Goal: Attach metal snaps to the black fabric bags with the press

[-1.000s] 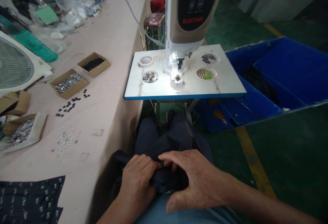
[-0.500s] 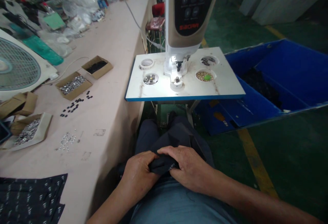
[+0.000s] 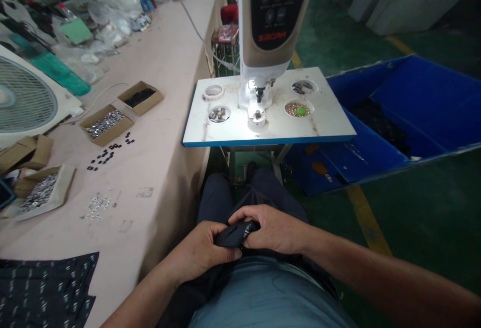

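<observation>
A piece of dark cloth (image 3: 231, 236) with small white lettering lies bunched over the person's lap. On its left side my left hand (image 3: 199, 250) is closed, thumb and fingers gripping the cloth. My right hand (image 3: 272, 230) pinches the same cloth at the right, beside the white lettering. Beyond the knees stands a snap-fastening machine (image 3: 263, 57) with a lit head over its white worktop (image 3: 233, 130). Round wells in this top hold small metal parts (image 3: 296, 109), a green piece and a roll of tape (image 3: 213, 91).
At left, a long table (image 3: 150, 92) bears boxes of metal parts (image 3: 105, 123), black pieces (image 3: 141, 96), a fan (image 3: 26, 97) and printed dark cloth (image 3: 45, 290). A blue bin (image 3: 443, 102) with dark items stands right of the machine.
Both hands have shifted slightly, the right one up, and the cloth between them is turned so its white lettering shows more. The view has moved a little.
</observation>
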Available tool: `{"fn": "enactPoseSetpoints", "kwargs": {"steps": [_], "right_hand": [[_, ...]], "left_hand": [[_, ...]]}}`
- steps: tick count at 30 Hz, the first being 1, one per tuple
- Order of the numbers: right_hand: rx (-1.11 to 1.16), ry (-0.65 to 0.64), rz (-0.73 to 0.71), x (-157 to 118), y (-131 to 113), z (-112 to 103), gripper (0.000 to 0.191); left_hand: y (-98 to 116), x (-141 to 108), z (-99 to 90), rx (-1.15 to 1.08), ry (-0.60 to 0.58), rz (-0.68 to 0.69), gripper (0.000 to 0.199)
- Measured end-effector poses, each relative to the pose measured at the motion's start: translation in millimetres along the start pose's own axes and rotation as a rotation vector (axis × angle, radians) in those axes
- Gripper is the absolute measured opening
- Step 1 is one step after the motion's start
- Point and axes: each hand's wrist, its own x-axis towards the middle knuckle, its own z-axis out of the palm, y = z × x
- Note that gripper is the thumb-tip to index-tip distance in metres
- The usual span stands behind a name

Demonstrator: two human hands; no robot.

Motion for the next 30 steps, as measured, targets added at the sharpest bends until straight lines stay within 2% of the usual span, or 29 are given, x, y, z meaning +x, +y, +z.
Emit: {"fn": "enactPoseSetpoints", "kwargs": {"steps": [4, 17, 23, 30], "right_hand": [[0.013, 0.017, 0.021, 1.0, 0.8, -0.1, 0.048], [-0.084, 0.088, -0.009, 2.6, 7.6, 1.4, 0.046], [-0.083, 0.089, -0.028, 1.2, -1.5, 1.5, 0.044], [-0.033, 0.075, -0.022, 0.5, -5.4, 1.5, 0.047]], "left_hand": [[-1.1, 0.8, 0.4, -0.061, -0.014, -0.036, 0.028], [-11.3, 8.1, 12.4, -0.106, 0.084, -0.056, 0.026], [-12.2, 7.8, 16.9, -0.166, 0.136, -0.042, 0.027], [-22.9, 11.2, 20.1, -0.297, 0.198, -0.062, 0.028]]}}
